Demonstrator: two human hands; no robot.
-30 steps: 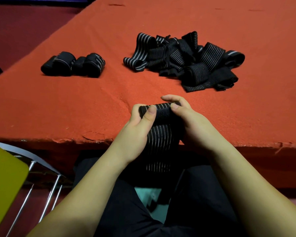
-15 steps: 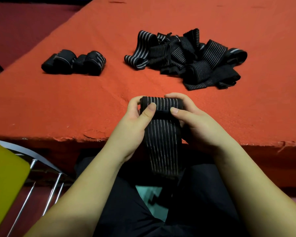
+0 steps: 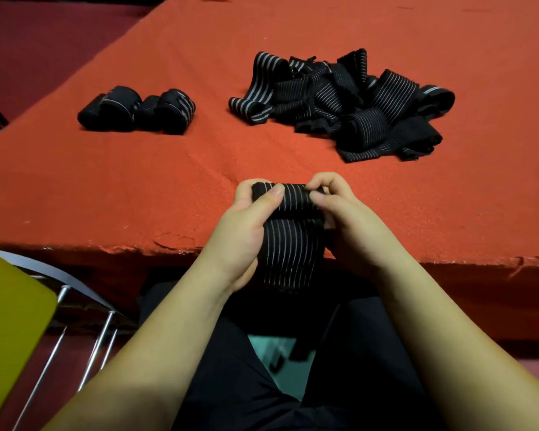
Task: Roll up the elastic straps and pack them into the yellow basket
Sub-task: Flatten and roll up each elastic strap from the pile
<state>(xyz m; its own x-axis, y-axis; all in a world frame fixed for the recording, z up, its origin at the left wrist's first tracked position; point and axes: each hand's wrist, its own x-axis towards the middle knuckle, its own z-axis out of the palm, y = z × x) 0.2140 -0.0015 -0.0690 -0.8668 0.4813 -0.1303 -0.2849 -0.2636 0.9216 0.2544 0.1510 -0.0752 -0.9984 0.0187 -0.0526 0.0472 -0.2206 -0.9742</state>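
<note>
Striped strap (image 3: 288, 241) is gripped by curled fingers of L hand (image 3: 246, 234) & R hand (image 3: 352, 228), roll axis left-right, tail hung toward lap.

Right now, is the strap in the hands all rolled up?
No, partly rolled. The strap has a roll at top; its flat tail hangs over the table edge.

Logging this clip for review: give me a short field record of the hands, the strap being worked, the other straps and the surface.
left hand: grips the left end of the roll, thumb on top
right hand: pinches the right end of the roll
strap in hand: black with pale stripes, partly rolled, tail hanging off the table edge toward the lap
rolled straps: a row lying far left on the table
loose straps: tangled pile, far right
table: covered in orange-red felt
yellow object: lower left, below table level, only partly in view
</note>
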